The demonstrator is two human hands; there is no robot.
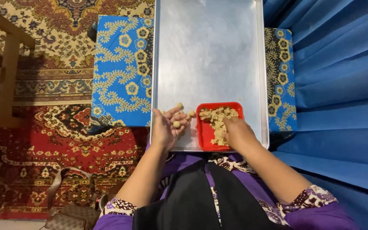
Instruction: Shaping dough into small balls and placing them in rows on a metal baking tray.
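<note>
- Two bare hands work at the near end of a large metal tray (209, 55), which lies across a low surface covered in blue cloth with yellow flowers (120, 72).
- Inside the tray, against its near edge, sits a small red container (204, 133) holding a heap of pale, crumbly dough (218, 121); that spot keeps the dough within easy reach of both hands.
- Reaching into the red container, the right hand (237, 133) has its fingers curled down onto the near side of the dough. It looks to be pinching at a bit, but the fingertips are hidden, so I cannot tell whether it actually grips any.
- Just beside the container, the left hand (167, 127) is held palm up and loosely cupped, not clenched. One small dough ball (176, 124) rests on its fingers, cradled there rather than squeezed, which would keep it round.
- A few more small balls (179, 105) lie on the bare metal just beyond the left fingertips, close together near the tray's left side; one (191, 113) sits between those fingers and the container. Most of the tray beyond them is bare and shiny.
- Around the tray: a red and cream patterned carpet (43, 140) to the left with a brown bag (71, 213) lying on it, part of a wooden frame (9, 64) at the far left, and pleated blue fabric (341, 85) to the right.
- Purple sleeves with patterned cuffs (311, 198) show at the bottom, over a dark garment on the lap.
</note>
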